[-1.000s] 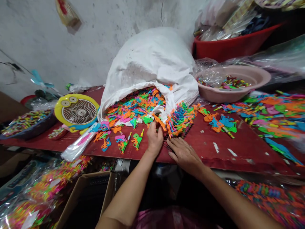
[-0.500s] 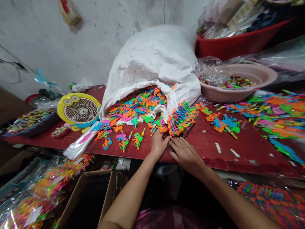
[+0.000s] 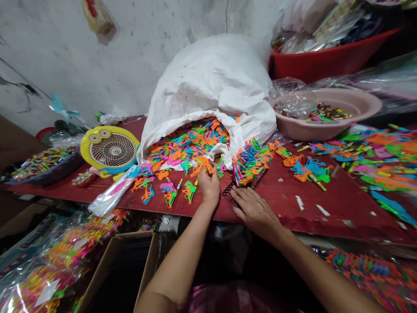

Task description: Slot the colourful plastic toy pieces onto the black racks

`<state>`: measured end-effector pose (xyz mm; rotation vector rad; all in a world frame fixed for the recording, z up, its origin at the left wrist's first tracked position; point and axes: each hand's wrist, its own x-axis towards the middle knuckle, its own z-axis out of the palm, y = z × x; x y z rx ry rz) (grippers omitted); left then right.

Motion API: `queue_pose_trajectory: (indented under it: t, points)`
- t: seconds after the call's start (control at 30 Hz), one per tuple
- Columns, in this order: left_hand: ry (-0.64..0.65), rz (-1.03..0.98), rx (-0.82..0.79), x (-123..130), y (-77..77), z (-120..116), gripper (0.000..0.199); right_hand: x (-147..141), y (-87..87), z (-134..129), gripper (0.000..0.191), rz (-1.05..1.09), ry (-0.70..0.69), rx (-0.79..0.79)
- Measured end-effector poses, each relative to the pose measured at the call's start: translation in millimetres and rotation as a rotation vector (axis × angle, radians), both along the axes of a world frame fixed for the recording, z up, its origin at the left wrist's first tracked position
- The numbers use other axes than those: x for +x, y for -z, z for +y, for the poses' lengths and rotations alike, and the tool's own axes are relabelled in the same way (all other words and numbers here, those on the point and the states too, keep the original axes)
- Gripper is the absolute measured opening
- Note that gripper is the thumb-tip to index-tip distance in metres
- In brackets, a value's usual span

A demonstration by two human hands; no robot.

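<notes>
**Left hand** [image 3: 209, 187]: fingers bunched, grip apparently pinching an orange plastic toy piece [image 3: 203, 166]; contact partly hidden.
**Right hand** [image 3: 254, 212]: spread flat, palm down, pressing beside a black plastic mesh strip [image 3: 230, 194]; nothing pinched.
**Piece location:** at the front edge of the colourful toy heap [image 3: 187, 145] spilling from a white woven sack [image 3: 211, 78], above the red surface [image 3: 293, 195].
**Handling (judged):** light, thin, fairly stiff; prone to snagging neighbours. Best held by the solid body between thumb and finger, not thin projections.
**Nearby:** multicoloured toy bunch [image 3: 252, 163] right of the heap; pink plastic basin [image 3: 325, 130] beyond it; yellow fan [image 3: 110, 148] at left.
</notes>
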<state>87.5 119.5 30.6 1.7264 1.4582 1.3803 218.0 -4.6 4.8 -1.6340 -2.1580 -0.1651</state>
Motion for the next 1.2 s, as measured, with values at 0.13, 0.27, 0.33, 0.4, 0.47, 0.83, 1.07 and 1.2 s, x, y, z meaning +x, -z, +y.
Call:
queue_pose_trajectory:
  t: [0.13,0.27,0.33,0.4,0.47,0.83,1.07,1.2]
  points:
    - [-0.029,0.132,-0.105,-2.0,7.7,-8.9,0.021,0.1,-0.3,-0.2,0.047,-0.014,-0.011,0.01]
    - [-0.012,0.19,-0.053,1.0,7.2,-26.2,0.023,0.2,-0.1,-0.3,0.046,0.004,-0.014,0.018]
    - [0.07,0.223,-0.018,2.4,5.2,-30.9,0.02,0.1,0.2,-0.1,0.047,0.002,-0.012,0.018]
    - [0.174,0.26,0.042,3.9,5.6,-31.9,0.026,0.1,0.3,0.3,0.047,-0.006,-0.01,0.017]
    - [0.238,0.293,0.098,6.6,9.5,-29.5,0.035,0.2,0.1,0.9,0.046,-0.015,-0.011,0.01]
    - [0.275,0.061,0.113,21.1,27.9,-2.6,0.007,2.7,1.1,0.8,0.049,-0.048,-0.007,0.013]
    - [0.205,-0.056,0.25,15.7,6.3,-9.5,0.007,1.8,-0.4,-0.6,0.049,-0.038,0.001,-0.021]
    - [-0.001,0.05,0.156,-14.1,1.3,6.4,0.008,1.8,-2.3,-1.9,0.05,-0.043,0.002,-0.037]
